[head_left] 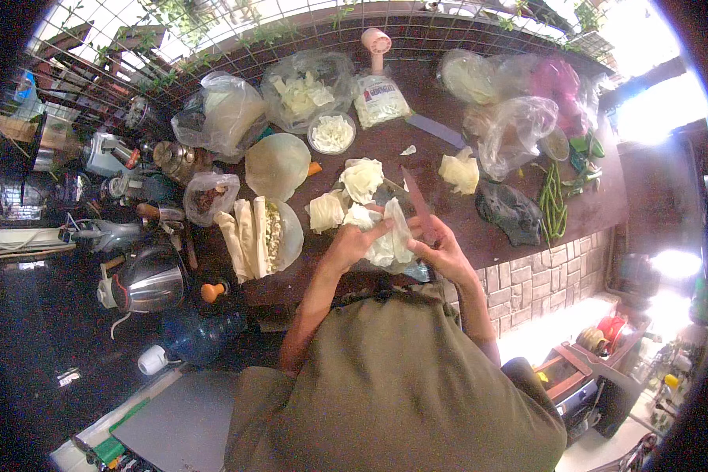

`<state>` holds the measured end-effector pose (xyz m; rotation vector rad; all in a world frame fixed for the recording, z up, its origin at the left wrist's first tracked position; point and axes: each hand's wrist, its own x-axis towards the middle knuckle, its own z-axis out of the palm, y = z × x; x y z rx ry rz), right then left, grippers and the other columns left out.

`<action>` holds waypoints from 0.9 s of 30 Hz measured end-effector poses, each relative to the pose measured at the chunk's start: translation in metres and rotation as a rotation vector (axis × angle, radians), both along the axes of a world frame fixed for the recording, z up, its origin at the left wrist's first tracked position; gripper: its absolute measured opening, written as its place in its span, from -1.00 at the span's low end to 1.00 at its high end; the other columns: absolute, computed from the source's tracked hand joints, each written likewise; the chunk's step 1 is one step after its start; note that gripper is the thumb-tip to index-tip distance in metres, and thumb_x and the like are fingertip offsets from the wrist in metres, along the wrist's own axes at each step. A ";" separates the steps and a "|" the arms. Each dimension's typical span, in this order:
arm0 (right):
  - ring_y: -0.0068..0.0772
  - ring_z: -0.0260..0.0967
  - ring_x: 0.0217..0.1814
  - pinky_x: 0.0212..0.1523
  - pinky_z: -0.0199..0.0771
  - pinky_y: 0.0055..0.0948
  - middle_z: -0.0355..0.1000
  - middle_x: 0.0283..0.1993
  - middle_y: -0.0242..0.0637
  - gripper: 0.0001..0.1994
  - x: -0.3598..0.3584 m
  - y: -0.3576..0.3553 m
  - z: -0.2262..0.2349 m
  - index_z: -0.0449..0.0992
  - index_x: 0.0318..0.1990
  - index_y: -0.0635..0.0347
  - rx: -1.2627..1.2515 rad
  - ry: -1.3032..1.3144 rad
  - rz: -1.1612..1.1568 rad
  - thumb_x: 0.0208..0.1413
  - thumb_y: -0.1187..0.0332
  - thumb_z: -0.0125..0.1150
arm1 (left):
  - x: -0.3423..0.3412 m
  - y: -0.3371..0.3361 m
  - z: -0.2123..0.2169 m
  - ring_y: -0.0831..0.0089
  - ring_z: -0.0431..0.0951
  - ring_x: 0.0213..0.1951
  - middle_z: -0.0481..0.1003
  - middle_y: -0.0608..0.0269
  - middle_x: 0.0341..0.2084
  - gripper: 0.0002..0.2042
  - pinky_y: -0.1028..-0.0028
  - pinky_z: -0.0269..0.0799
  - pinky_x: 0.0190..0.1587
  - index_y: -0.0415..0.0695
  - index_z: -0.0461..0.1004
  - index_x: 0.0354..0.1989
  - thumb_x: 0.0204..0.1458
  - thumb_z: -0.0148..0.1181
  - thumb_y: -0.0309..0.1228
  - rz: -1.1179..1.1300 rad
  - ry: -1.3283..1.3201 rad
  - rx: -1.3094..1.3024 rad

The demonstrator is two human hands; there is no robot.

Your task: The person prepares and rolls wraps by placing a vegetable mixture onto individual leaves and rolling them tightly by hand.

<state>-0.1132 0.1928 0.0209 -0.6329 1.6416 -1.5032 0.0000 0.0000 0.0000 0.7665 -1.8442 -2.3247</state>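
My left hand (pixel 352 245) is closed on a pale cabbage leaf (pixel 398 230), held over the near edge of the table. My right hand (pixel 442 253) grips a knife with a reddish blade (pixel 418 197) pointing up and away; its handle is hidden in the fingers. The right thumb and fingers also reach the leaf's right side. Just beyond the hands lie a crumpled pale leaf (pixel 363 179) and another leaf (pixel 326 211). One more leaf (pixel 459 171) rests apart to the right.
Rolled flatbreads (pixel 244 240) and a round pale sheet (pixel 278 165) lie left. Behind stand a bowl of white pieces (pixel 332 134), a bag of leaves (pixel 303 94) and a white packet (pixel 381 101). Green beans (pixel 554 204) and a black bag (pixel 509 212) lie right.
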 end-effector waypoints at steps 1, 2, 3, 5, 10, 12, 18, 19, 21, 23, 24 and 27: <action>-0.65 0.27 -0.46 -0.45 0.31 -0.58 0.47 -0.27 -0.52 -0.46 0.000 -0.001 0.009 0.39 0.25 0.10 0.027 -0.085 0.000 0.29 -0.05 0.22 | 0.001 0.000 0.006 0.54 0.51 -0.19 0.56 0.35 -0.22 -0.71 0.48 0.45 -0.10 -0.16 0.48 0.00 0.23 0.30 -0.26 -0.006 0.037 0.052; -0.69 0.20 -0.55 -0.55 0.24 -0.60 0.47 -0.31 -0.54 -0.51 0.001 -0.002 0.012 0.41 0.21 0.14 0.054 -0.170 0.000 0.32 -0.01 0.18 | 0.001 0.000 0.012 0.57 0.50 -0.22 0.55 0.37 -0.24 -0.74 0.49 0.45 -0.13 -0.16 0.48 -0.03 0.24 0.28 -0.27 -0.012 0.074 0.103; -0.71 0.18 -0.56 -0.56 0.22 -0.60 0.46 -0.33 -0.55 -0.55 0.002 -0.003 0.013 0.43 0.17 0.14 0.000 -0.310 -0.051 0.33 0.01 0.18 | 0.002 0.001 0.020 0.57 0.50 -0.24 0.55 0.38 -0.26 -0.75 0.49 0.45 -0.15 -0.15 0.49 -0.05 0.24 0.28 -0.27 0.010 0.067 0.131; -0.76 0.14 -0.58 -0.59 0.17 -0.62 0.45 -0.37 -0.55 -0.62 0.002 -0.006 0.013 0.45 0.10 0.15 -0.112 -0.589 -0.154 0.35 0.06 0.17 | 0.004 0.002 0.031 0.58 0.50 -0.28 0.55 0.40 -0.32 -0.78 0.48 0.44 -0.20 -0.15 0.51 -0.10 0.25 0.27 -0.27 0.054 0.054 0.187; -0.71 0.22 -0.58 -0.57 0.25 -0.58 0.45 -0.37 -0.49 -0.60 0.004 -0.013 -0.017 0.47 0.01 0.18 0.120 -0.341 -0.333 0.29 0.02 0.25 | -0.011 -0.035 0.035 0.51 0.54 -0.38 0.57 0.30 -0.43 -0.64 0.39 0.44 -0.28 -0.19 0.53 -0.13 0.19 0.32 -0.10 0.114 -0.243 -0.285; -0.56 0.33 -0.51 -0.47 0.38 -0.47 0.48 -0.37 -0.45 -0.55 0.003 -0.012 -0.040 0.48 -0.03 0.17 0.226 -0.052 -0.338 0.22 -0.03 0.32 | -0.023 -0.054 0.043 0.40 0.56 -0.41 0.59 0.22 -0.45 -0.58 0.32 0.45 -0.30 -0.22 0.54 -0.15 0.17 0.31 -0.04 0.071 -0.382 -0.484; 0.16 0.55 -0.18 -0.19 0.51 0.00 0.56 -0.31 0.01 -0.54 0.009 -0.037 -0.029 0.47 -0.09 0.22 0.576 0.438 -0.149 0.06 0.04 0.44 | -0.027 -0.076 -0.007 0.05 0.65 -0.22 0.65 0.02 -0.36 -0.68 0.20 0.50 -0.03 -0.22 0.65 -0.22 0.13 0.38 -0.17 0.406 -0.044 -1.183; 0.17 0.54 -0.16 -0.17 0.50 0.01 0.56 -0.30 0.04 -0.56 0.007 -0.037 -0.029 0.47 -0.11 0.22 0.600 0.468 -0.135 0.08 0.06 0.42 | -0.022 -0.072 0.000 0.05 0.64 -0.20 0.64 0.02 -0.32 -0.71 0.21 0.51 -0.02 -0.22 0.64 -0.16 0.12 0.38 -0.23 0.340 -0.067 -1.092; 0.20 0.54 -0.12 -0.13 0.49 0.04 0.56 -0.28 0.09 -0.60 0.008 -0.038 -0.029 0.49 -0.13 0.24 0.645 0.522 -0.092 0.11 0.09 0.39 | -0.005 -0.066 0.021 0.05 0.64 -0.17 0.64 0.03 -0.25 -0.71 0.23 0.52 -0.01 -0.22 0.62 -0.05 0.10 0.37 -0.35 0.214 -0.128 -0.911; 0.23 0.53 -0.11 -0.11 0.49 0.05 0.56 -0.25 0.11 -0.63 0.004 -0.033 -0.038 0.50 -0.16 0.27 0.591 0.492 -0.114 0.13 0.12 0.37 | 0.016 -0.050 0.052 -0.01 0.62 -0.12 0.61 -0.01 -0.17 -0.64 0.18 0.53 -0.03 -0.23 0.57 0.04 0.04 0.35 -0.45 -0.033 -0.184 -0.729; 0.24 0.52 -0.10 -0.10 0.48 0.06 0.56 -0.24 0.13 -0.65 0.002 -0.030 -0.042 0.51 -0.18 0.28 0.562 0.475 -0.113 0.14 0.13 0.35 | 0.029 -0.043 0.059 -0.04 0.62 -0.09 0.59 -0.04 -0.13 -0.59 0.15 0.53 -0.04 -0.23 0.55 0.09 0.01 0.34 -0.50 -0.146 -0.217 -0.634; 0.25 0.52 -0.07 -0.07 0.49 0.04 0.57 -0.21 0.12 -0.65 -0.005 -0.026 -0.033 0.55 -0.17 0.31 0.644 0.444 -0.127 0.14 0.16 0.35 | 0.049 -0.019 0.037 -0.01 0.60 -0.09 0.53 -0.01 -0.11 -0.47 0.14 0.54 -0.08 -0.12 0.47 0.23 -0.02 0.29 -0.54 -0.286 -0.167 -0.922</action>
